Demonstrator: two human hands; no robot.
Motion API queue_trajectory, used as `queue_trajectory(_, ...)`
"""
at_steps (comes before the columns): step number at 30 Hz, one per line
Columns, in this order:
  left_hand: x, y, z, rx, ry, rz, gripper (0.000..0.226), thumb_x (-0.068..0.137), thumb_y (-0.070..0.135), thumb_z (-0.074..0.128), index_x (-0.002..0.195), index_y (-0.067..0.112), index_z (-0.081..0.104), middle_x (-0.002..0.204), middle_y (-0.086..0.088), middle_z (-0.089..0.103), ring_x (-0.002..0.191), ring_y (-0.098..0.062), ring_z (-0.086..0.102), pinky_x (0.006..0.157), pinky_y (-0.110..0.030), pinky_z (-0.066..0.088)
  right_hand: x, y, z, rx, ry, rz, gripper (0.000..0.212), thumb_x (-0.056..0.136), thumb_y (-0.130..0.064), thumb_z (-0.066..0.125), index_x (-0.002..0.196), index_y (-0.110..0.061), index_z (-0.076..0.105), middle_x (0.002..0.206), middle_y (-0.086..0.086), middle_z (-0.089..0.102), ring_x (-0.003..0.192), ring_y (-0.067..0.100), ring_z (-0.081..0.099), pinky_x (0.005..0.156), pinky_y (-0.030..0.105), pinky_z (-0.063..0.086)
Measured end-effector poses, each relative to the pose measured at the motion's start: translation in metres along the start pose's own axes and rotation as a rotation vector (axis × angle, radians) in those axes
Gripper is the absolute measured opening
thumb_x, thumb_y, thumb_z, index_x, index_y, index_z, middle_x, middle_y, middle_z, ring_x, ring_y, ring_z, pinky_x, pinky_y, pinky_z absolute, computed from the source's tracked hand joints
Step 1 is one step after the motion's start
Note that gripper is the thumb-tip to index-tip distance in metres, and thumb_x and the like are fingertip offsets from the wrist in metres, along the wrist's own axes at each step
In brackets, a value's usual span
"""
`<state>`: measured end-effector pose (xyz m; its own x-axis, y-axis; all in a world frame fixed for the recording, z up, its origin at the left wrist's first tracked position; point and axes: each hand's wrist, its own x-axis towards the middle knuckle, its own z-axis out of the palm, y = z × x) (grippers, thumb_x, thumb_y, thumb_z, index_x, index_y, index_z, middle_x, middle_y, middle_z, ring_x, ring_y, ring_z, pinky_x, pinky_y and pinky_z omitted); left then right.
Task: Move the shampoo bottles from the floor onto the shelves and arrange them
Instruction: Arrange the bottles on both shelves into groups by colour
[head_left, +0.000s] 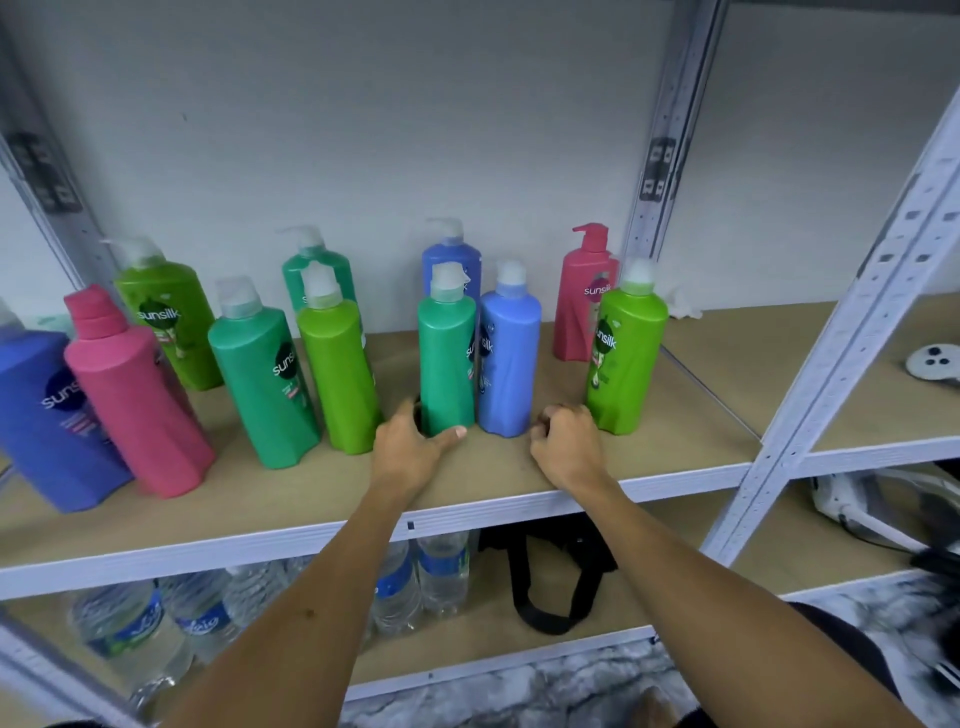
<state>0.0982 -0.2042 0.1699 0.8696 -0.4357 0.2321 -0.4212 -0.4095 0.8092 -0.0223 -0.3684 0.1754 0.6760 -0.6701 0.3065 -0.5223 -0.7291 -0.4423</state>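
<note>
Teal green plastic, upright on the wooden shelf (519, 467): teal bottle (447, 358) standing straight ahead of the left hand (410, 441), long axis vertical, pump cap on top. Left of it, a row of more shampoo bottles, the lime bottle (337, 374) just beside, the pink bottle (135, 405) and dark blue bottle (47, 415) farther off and leaning in the wide lens. At the base of the teal bottle, left hand wrapped low, thumb across the front, fingers hidden behind. Touching its right flank, light blue bottle (509, 358), also upright. Just right and slightly nearer, right hand (566, 441) loosely curled on the shelf, holding nothing, between the light blue bottle and the right lime bottle (623, 353). Probably a small slide or twist next, left hand already placed; risk of nudging the touching neighbour.
</note>
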Motion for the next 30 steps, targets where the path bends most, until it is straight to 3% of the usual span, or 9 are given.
queue_trajectory(3,-0.003,0.001,-0.001,0.034,-0.001,0.016,0.07,0.072,0.045,0.079,0.125,0.01,0.051,0.119,-0.008,0.066,0.106,-0.027,0.063,0.085,-0.032,0.052,-0.005,0.003,-0.002,0.087,0.034,0.021,0.018,0.084,-0.015,0.052,0.089,-0.007,0.067,0.089,0.016,0.068,0.094,0.034,0.056,0.076,0.037,0.049)
queue_trajectory(7,-0.004,0.002,-0.001,0.069,-0.009,0.028,0.065,0.076,0.044,0.076,0.123,0.008,0.05,0.114,-0.011,0.067,0.1,-0.029,0.063,0.081,-0.035,0.052,-0.016,0.015,-0.008,0.341,0.142,0.057,0.021,0.084,-0.007,0.058,0.101,-0.007,0.07,0.091,0.008,0.072,0.084,0.023,0.065,0.076,0.025,0.048)
queue_trajectory(11,-0.004,0.002,0.001,0.099,-0.015,0.022,0.059,0.078,0.044,0.074,0.117,0.007,0.051,0.107,-0.013,0.067,0.094,-0.031,0.063,0.078,-0.039,0.052,-0.029,0.032,-0.015,0.528,0.27,0.123,0.023,0.084,0.001,0.056,0.104,-0.004,0.066,0.095,0.007,0.069,0.079,0.017,0.06,0.08,0.029,0.051)
queue_trajectory(15,-0.005,0.004,0.001,0.134,-0.013,0.019,0.053,0.08,0.043,0.072,0.111,0.006,0.05,0.099,-0.014,0.067,0.086,-0.029,0.062,0.073,-0.037,0.051,-0.031,0.051,-0.023,0.548,0.441,0.201,0.025,0.081,-0.001,0.062,0.106,-0.004,0.06,0.101,0.011,0.061,0.092,0.027,0.057,0.086,0.036,0.045)
queue_trajectory(17,-0.006,0.005,0.001,0.139,-0.014,0.017,0.052,0.08,0.043,0.072,0.109,0.006,0.05,0.097,-0.014,0.067,0.084,-0.03,0.061,0.072,-0.039,0.051,-0.027,0.059,-0.028,0.531,0.471,0.256,0.037,0.078,-0.006,0.069,0.112,-0.004,0.054,0.109,0.014,0.057,0.103,0.031,0.052,0.094,0.041,0.042)
queue_trajectory(21,-0.007,0.007,0.001,0.151,-0.017,0.023,0.051,0.081,0.042,0.071,0.111,0.005,0.05,0.097,-0.012,0.065,0.082,-0.03,0.06,0.071,-0.037,0.05,-0.004,0.064,-0.042,0.518,0.339,0.354,0.082,0.072,-0.018,0.081,0.137,0.001,0.036,0.136,0.022,0.043,0.129,0.034,0.035,0.107,0.041,0.03)
queue_trajectory(24,-0.009,0.01,-0.001,0.155,-0.021,0.018,0.052,0.082,0.043,0.07,0.111,0.006,0.05,0.097,-0.01,0.065,0.081,-0.027,0.059,0.07,-0.036,0.05,0.015,0.065,-0.041,0.587,0.26,0.324,0.103,0.063,-0.03,0.087,0.143,-0.004,0.029,0.14,0.016,0.042,0.13,0.031,0.038,0.108,0.045,0.034)
queue_trajectory(27,-0.01,0.01,-0.001,0.146,-0.01,0.021,0.051,0.081,0.044,0.071,0.109,0.006,0.05,0.096,-0.009,0.065,0.082,-0.026,0.06,0.071,-0.039,0.052,0.027,0.067,-0.034,0.691,0.216,0.311,0.09,0.058,-0.028,0.09,0.131,-0.012,0.039,0.121,0.007,0.056,0.109,0.026,0.056,0.094,0.043,0.049)
queue_trajectory(30,-0.012,0.01,-0.002,0.171,0.007,0.013,0.048,0.081,0.043,0.071,0.106,0.007,0.05,0.087,-0.007,0.062,0.077,-0.025,0.058,0.066,-0.036,0.049,0.032,0.071,-0.031,0.725,0.195,0.316,0.073,0.061,-0.025,0.088,0.12,-0.017,0.046,0.105,0.002,0.063,0.094,0.026,0.063,0.083,0.043,0.053)
